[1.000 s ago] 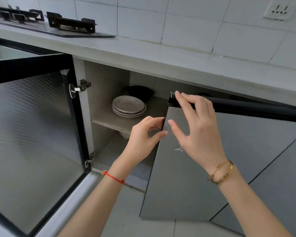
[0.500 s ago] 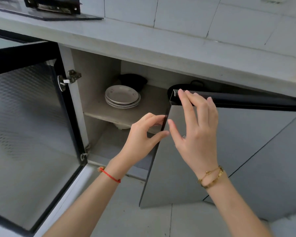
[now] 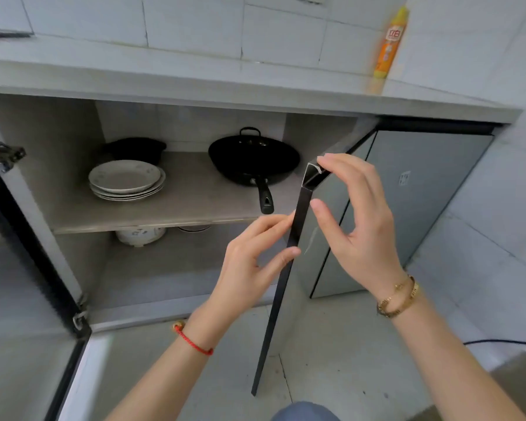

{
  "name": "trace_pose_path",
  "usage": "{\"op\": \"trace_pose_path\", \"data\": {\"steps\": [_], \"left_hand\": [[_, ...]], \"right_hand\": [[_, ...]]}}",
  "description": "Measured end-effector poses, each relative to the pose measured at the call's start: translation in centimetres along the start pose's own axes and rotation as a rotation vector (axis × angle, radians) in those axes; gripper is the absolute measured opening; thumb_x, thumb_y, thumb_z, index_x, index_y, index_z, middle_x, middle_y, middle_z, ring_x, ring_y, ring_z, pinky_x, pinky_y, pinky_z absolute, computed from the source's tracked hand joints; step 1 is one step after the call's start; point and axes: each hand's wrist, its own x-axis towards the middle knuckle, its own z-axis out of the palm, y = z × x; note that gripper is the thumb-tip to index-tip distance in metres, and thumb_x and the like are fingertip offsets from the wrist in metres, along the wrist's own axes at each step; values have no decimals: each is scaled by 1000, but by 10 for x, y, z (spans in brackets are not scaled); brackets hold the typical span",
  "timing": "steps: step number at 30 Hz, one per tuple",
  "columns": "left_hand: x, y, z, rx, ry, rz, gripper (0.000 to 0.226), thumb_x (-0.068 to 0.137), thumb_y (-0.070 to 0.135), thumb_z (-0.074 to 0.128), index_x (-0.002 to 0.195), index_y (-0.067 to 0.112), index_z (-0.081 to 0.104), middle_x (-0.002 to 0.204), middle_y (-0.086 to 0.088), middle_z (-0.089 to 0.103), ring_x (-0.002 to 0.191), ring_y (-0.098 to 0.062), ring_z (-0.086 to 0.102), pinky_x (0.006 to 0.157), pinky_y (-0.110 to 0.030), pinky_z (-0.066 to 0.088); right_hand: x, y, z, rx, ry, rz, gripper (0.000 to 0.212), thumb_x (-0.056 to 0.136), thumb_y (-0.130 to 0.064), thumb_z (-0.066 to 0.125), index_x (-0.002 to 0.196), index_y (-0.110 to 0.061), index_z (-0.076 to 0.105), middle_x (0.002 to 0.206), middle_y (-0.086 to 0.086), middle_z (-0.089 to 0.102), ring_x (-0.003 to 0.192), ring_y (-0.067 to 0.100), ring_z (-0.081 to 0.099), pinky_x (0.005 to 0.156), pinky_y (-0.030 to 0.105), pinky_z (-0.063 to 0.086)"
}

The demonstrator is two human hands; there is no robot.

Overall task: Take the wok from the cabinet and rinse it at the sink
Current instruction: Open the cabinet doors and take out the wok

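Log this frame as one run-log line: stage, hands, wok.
stage: opening right cabinet door | left hand: pinches door edge | right hand: fingers on door top corner | wok: on shelf, untouched

Wok (image 3: 253,161) at the shelf's (image 3: 176,205) right end, handle toward its front edge; plate stack (image 3: 126,180) at left, pot (image 3: 134,149) behind it. Bottle (image 3: 389,44) stands on the bench (image 3: 195,83), rear right.
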Motion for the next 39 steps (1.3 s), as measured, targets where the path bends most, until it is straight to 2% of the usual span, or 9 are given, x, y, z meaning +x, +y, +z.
{"op": "trace_pose_path", "data": {"steps": [5, 10, 13, 17, 23, 26, 31, 35, 39], "left_hand": [[-11, 23, 40, -158, -122, 33, 48, 92, 8, 65, 139, 6, 52, 144, 1, 53, 136, -5, 46, 112, -23, 36], [-12, 42, 84, -252, -274, 86, 59, 94, 11, 63, 147, 13, 38, 152, 8, 41, 141, -5, 38, 116, -23, 30], [-13, 53, 114, -239, -389, 122, 61, 100, 19, 54, 154, 18, 26, 159, 11, 29, 146, -2, 27, 118, -20, 25], [-10, 71, 148, -249, -496, 142, 63, 104, 30, 44, 157, 26, 9, 163, 18, 10, 148, 3, 14, 119, -17, 17], [-1, 83, 203, -255, -586, 157, 64, 104, 32, 41, 157, 24, 4, 164, 17, 0, 149, 4, 3, 118, -13, 10], [6, 86, 228, -252, -595, 170, 64, 104, 28, 43, 157, 19, 8, 164, 14, 3, 150, 1, 3, 117, -11, 8], [16, 89, 258, -228, -570, 109, 68, 98, 22, 51, 156, 17, 17, 161, 3, 21, 149, -12, 20, 121, -37, 25], [25, 90, 255, -246, -529, 69, 66, 94, 18, 55, 153, 18, 25, 148, 2, 37, 137, -13, 36, 115, -35, 34], [28, 86, 232, -221, -466, 75, 58, 96, 21, 55, 150, 21, 34, 144, 5, 45, 133, -9, 40, 112, -25, 33]], "right_hand": [[-29, 1, -46, -84, 57, 66, 44, 90, -6, 67, 131, 0, 52, 133, 9, 54, 130, 19, 49, 113, 34, 37], [-55, 11, -94, -236, 79, 132, 48, 88, -10, 70, 132, -1, 51, 136, 5, 53, 134, 23, 46, 115, 33, 32], [-69, 17, -123, -350, 78, 219, 51, 89, -12, 69, 136, -4, 50, 139, 0, 51, 137, 20, 42, 116, 29, 30], [-84, 29, -152, -458, 86, 322, 52, 94, -15, 64, 142, -9, 46, 142, -5, 48, 139, 14, 39, 117, 33, 33], [-97, 55, -189, -590, 108, 497, 50, 97, -25, 60, 144, -18, 44, 145, 1, 47, 141, 12, 33, 117, 27, 28], [-99, 71, -202, -633, 109, 547, 51, 97, -25, 59, 144, -19, 43, 145, -2, 47, 140, 13, 33, 117, 30, 29], [-98, 89, -219, -699, 81, 576, 52, 96, -24, 59, 144, -16, 41, 142, 1, 49, 134, 14, 37, 111, 23, 25], [-95, 83, -221, -735, 44, 564, 53, 94, -25, 61, 143, -15, 43, 140, 2, 50, 132, 13, 37, 110, 22, 25], [-92, 66, -218, -747, 21, 512, 51, 95, -26, 60, 142, -15, 44, 141, 1, 50, 133, 14, 38, 112, 21, 25]]}}
